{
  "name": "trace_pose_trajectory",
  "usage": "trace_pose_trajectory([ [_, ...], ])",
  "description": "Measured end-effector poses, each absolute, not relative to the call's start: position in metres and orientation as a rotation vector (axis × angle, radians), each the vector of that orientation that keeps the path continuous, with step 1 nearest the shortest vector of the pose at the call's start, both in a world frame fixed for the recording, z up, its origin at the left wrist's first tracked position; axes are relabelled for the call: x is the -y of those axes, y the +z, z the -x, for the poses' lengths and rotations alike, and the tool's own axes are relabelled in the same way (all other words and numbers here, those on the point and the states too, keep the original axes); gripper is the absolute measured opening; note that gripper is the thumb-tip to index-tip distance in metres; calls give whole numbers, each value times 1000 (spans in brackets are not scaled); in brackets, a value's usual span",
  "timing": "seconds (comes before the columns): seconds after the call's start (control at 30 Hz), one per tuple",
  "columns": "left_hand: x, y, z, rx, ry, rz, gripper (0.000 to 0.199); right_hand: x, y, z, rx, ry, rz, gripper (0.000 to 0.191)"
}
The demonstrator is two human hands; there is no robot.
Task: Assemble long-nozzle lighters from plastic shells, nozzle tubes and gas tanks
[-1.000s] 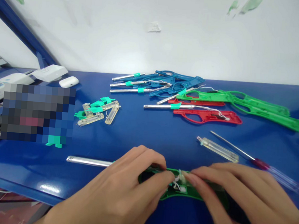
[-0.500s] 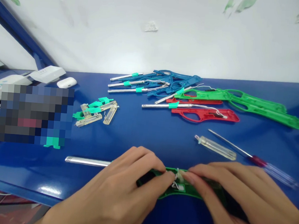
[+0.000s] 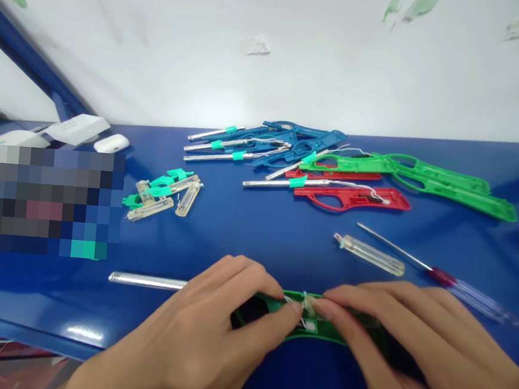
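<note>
A green lighter casing (image 3: 329, 333), open side up, lies at the front of the blue table, its metal tube (image 3: 145, 280) pointing left. My left hand (image 3: 214, 317) is closed on the casing's middle, with the thumb tip at the white wires (image 3: 305, 324). From the other side my right hand (image 3: 410, 332) closes on the casing, its thumb against a pale translucent end piece (image 3: 308, 307), seemingly of a clear fuel tank. Most of the casing's right part is hidden under my right fingers. Both hands' fingertips nearly meet over the casing.
Behind my right hand lie a loose clear fuel tank (image 3: 371, 255) and a screwdriver (image 3: 444, 277). Several tanks with teal pieces (image 3: 165, 193) sit at left. Blue lighter casings (image 3: 317, 145), red casings (image 3: 353, 197) and green casings (image 3: 458, 185) lie near the wall. A white earbud case (image 3: 111, 143) is at left.
The view has shifted slightly, so things sit a little further left. My left thumb has moved slightly over the wires; both hands keep their hold on the casing.
</note>
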State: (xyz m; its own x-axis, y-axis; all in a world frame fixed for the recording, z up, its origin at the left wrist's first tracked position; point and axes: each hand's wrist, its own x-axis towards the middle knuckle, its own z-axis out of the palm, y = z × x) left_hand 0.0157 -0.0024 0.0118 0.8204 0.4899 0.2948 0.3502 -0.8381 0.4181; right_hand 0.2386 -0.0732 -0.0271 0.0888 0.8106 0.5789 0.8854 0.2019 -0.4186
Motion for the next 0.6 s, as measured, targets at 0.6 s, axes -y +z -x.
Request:
trace_pose_trajectory([
  [0.6, 1, 8, -15, -608, 579, -2731, 28, 81, -33, -239, 1709, -205, 1585, 8],
])
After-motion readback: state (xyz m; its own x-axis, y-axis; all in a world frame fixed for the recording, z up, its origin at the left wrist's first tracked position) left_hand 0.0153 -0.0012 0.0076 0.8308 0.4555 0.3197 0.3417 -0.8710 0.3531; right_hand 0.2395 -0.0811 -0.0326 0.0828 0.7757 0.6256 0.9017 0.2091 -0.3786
